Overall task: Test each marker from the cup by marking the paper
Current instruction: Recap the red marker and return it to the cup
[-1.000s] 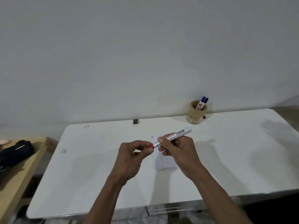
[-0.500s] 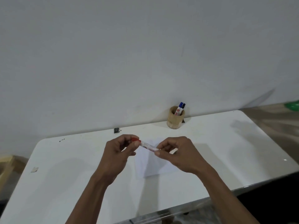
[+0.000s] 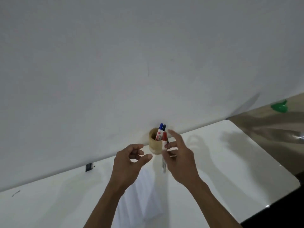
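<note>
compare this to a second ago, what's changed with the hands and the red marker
The left hand has let go of the red marker's capped end and now hangs empty, fingers loosely curled. The right hand alone holds the marker, swung from lying across to near upright, cap up, and carried toward the cup. The two markers in the cup, the paper and the table stayed put.

cup point(image 3: 155, 145): matt wood; table point(image 3: 230, 162): glossy smooth white; paper point(image 3: 141, 198): matt, creased
</note>
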Demonstrator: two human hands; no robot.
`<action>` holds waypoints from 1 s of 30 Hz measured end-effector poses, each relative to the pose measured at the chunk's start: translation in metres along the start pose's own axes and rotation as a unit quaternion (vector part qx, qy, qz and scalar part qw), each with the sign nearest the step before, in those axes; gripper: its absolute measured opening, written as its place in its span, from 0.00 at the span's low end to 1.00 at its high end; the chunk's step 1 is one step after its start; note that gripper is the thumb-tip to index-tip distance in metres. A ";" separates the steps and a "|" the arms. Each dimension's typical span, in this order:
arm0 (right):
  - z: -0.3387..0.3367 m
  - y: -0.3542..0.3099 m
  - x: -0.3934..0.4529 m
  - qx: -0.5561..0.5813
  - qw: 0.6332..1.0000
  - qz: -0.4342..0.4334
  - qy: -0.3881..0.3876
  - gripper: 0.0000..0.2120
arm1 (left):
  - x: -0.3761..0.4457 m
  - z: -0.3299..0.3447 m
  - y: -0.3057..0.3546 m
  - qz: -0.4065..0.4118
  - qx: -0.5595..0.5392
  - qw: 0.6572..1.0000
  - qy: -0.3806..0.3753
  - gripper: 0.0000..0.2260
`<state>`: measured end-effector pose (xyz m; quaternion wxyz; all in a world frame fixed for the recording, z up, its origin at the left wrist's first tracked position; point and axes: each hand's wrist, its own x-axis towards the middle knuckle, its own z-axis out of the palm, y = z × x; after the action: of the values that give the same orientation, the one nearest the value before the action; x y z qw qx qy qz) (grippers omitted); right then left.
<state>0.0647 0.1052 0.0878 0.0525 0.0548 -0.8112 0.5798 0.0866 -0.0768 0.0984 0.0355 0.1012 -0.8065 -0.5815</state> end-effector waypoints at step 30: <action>0.032 0.101 0.123 -0.033 0.996 0.021 0.082 0.16 | 0.110 0.113 -0.062 -0.035 -0.009 0.997 0.072 0.29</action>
<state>-0.0723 0.1042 0.0019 0.1089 -0.0119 -0.8238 0.5562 -0.0333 -0.0127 -0.0031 0.0745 0.1705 -0.7924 -0.5809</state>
